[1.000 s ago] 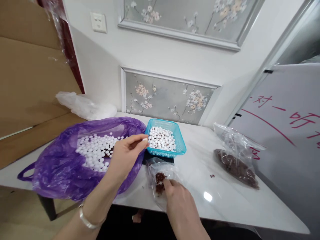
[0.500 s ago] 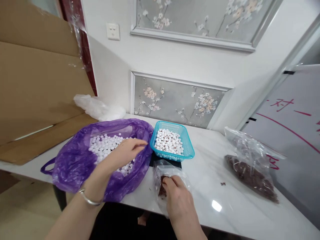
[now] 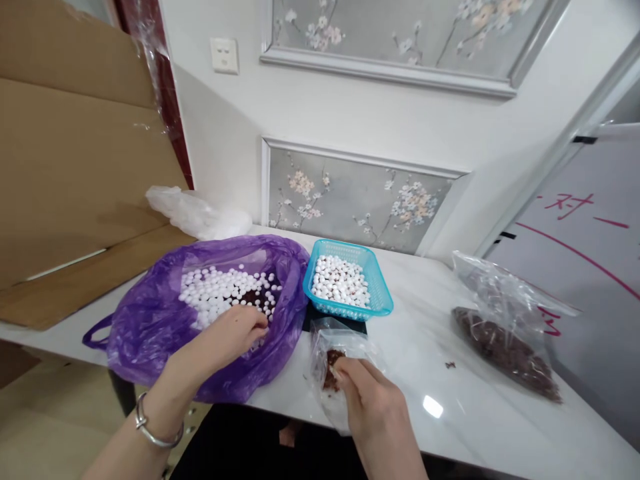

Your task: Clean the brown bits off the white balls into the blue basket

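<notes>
My left hand [image 3: 235, 333] is over the purple plastic bag [image 3: 150, 327], fingers bent down and together at the white balls [image 3: 207, 293]. What its fingertips hold, if anything, is hidden. Dark brown stuff [image 3: 253, 298] shows among the balls. To the right, my right hand [image 3: 373, 393] pinches at the mouth of a small clear bag [image 3: 320, 360] with reddish-brown bits [image 3: 333, 363] inside. I cannot make out what is between its thumb and finger. Behind that bag stands a blue plastic basket [image 3: 376, 280] filled with white balls [image 3: 340, 280], brown specks between them.
A clear zip bag of brown material [image 3: 505, 347] lies at the right, with a small brown scrap [image 3: 451, 365] near it. A crumpled white bag [image 3: 200, 213] and a large cardboard box [image 3: 80, 180] stand at the left. A whiteboard [image 3: 590, 267] leans at the right.
My left hand has dropped lower and left, from near the basket down to the balls in the purple bag. My right hand has drawn slightly back and right from the brown bits.
</notes>
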The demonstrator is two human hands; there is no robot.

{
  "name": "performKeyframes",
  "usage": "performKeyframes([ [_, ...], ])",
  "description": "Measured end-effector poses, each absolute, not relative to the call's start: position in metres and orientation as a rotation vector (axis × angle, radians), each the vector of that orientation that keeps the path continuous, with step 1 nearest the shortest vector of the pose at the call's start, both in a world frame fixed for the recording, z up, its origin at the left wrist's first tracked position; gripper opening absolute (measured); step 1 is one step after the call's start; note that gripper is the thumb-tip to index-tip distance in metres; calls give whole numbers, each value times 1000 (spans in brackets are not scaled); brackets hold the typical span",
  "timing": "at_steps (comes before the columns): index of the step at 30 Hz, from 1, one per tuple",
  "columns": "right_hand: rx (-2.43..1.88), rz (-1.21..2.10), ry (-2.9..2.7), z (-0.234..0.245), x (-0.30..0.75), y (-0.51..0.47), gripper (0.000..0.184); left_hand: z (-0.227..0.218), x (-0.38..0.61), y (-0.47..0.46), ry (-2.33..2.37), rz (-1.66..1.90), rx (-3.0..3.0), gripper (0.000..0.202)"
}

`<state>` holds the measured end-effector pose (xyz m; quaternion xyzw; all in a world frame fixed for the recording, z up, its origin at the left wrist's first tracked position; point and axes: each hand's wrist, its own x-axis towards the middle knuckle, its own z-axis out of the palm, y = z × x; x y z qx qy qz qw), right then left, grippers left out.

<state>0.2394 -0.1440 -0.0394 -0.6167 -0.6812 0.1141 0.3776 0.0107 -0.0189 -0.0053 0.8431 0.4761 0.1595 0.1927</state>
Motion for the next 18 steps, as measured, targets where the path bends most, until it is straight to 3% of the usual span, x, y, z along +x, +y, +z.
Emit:
performKeyframes([
  [11,-1470,575,-1365,-36,244,-147,12,15,16,-33,1312,693,2185,20],
  [15,-1324,825,-1199,-29,244,-150,5,21,34,-67,991,903,1460,21],
  [18,-1144,894,-1169,-20,245,-153,6,15,56,-90,729,847,932,18],
])
